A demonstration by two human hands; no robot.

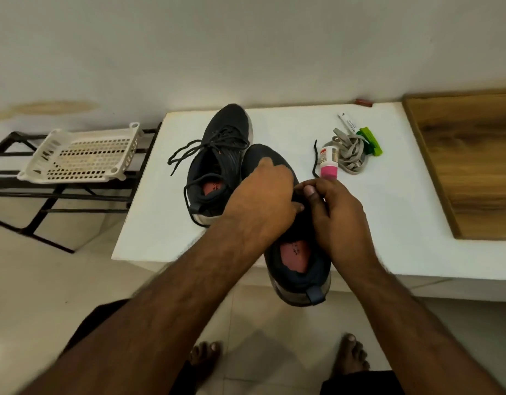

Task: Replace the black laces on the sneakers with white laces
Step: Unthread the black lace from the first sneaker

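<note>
Two hands (263, 201) cover the near sneaker (297, 260); bottle (328, 161) beside laces (350, 155).

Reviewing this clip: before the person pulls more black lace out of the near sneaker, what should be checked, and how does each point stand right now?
1. Near sneaker supported: not ok, its heel hangs past the edge of the white table.
2. Left hand steadying the near sneaker: ok, it lies over the lace area.
3. Right hand pinching the black lace: cannot tell, fingertips meet at the shoe but hide what they hold.
4. Loose black lace end free to run: ok, it lies on the table by the pink-capped bottle.
5. White laces at hand: ok, bundled beside the bottle.
6. Far sneaker unlaced: not ok, still laced.
</note>
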